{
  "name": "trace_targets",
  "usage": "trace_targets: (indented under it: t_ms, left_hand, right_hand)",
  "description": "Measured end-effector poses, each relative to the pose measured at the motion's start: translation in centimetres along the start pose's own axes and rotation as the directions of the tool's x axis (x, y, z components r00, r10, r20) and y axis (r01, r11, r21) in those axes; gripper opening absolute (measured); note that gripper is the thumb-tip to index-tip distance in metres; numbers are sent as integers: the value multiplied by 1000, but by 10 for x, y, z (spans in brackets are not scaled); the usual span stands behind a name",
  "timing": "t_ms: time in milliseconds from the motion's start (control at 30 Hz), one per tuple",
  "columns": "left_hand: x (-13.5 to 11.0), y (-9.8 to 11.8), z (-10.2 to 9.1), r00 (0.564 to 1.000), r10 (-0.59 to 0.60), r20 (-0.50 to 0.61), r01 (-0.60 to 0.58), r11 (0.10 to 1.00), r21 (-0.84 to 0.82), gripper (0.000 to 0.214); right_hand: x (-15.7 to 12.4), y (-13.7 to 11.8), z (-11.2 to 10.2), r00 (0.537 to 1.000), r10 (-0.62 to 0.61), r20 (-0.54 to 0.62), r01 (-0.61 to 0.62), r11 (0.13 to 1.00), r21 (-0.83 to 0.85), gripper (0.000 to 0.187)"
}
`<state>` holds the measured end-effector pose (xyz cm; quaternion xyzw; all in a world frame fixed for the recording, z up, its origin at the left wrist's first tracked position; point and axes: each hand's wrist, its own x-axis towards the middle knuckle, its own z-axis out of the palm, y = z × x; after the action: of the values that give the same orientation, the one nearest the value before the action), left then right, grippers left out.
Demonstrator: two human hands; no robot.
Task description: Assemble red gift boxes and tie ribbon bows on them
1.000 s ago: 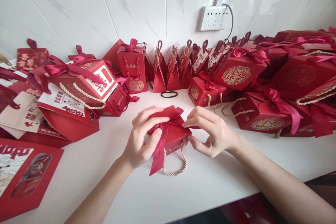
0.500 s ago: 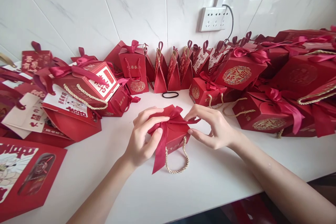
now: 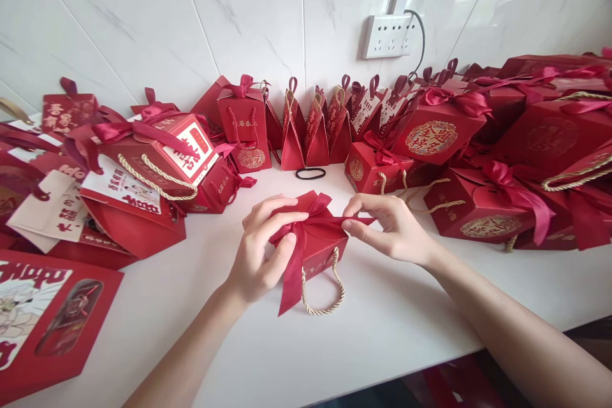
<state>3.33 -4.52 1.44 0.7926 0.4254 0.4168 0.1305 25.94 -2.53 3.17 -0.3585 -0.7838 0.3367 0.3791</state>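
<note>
Because one tail of the ribbon (image 3: 292, 274) runs out nearly straight past the side of the box (image 3: 325, 240), the right hand (image 3: 389, 229) has thumb and forefinger pinched together on it, probably to keep it taut. The left hand (image 3: 261, 248) lies over the opposite side of the lid, thumb and forefinger apart, tips touching the ribbon beside the knot, seemingly to steady it; whether its other fingers grip the box cannot be told. The box sits between both hands on the white table (image 3: 392, 331), within easy reach of each. Its rope handle (image 3: 323, 312) lies toward the person, out of the fingers' way. Just beyond the box, a black band (image 3: 310, 173) lies loose. Small bags (image 3: 315, 134) stand in a row near the wall (image 3: 248, 13), likely to save room. Tied boxes (image 3: 433, 134) are stacked to the right, and a looser heap (image 3: 129, 229) spreads to the left. A socket (image 3: 389, 38) hangs above.
</note>
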Motion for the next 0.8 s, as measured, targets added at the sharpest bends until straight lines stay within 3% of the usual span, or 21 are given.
trace_targets:
  t_ms: [133,333,633,800]
  left_hand:
    - [0,-1,0,1000,-1,0,1,1000,-2,28]
    - [0,-1,0,1000,-12,8,12,1000,-4,29]
    - [-1,-2,-1,1000,5,9,-5,1000,-5,28]
    - [-1,-2,-1,1000,6,16,-6,1000,-12,28]
  right_hand:
    - [3,-7,-1,962,224,159,-259,932,254,36]
    - [4,-2,-6,897,322,302,-428,801,418,40]
    - [5,-6,-3,929,252,270,-343,859,380,31]
    - [4,-5,0,974,143,177,-198,916,349,22]
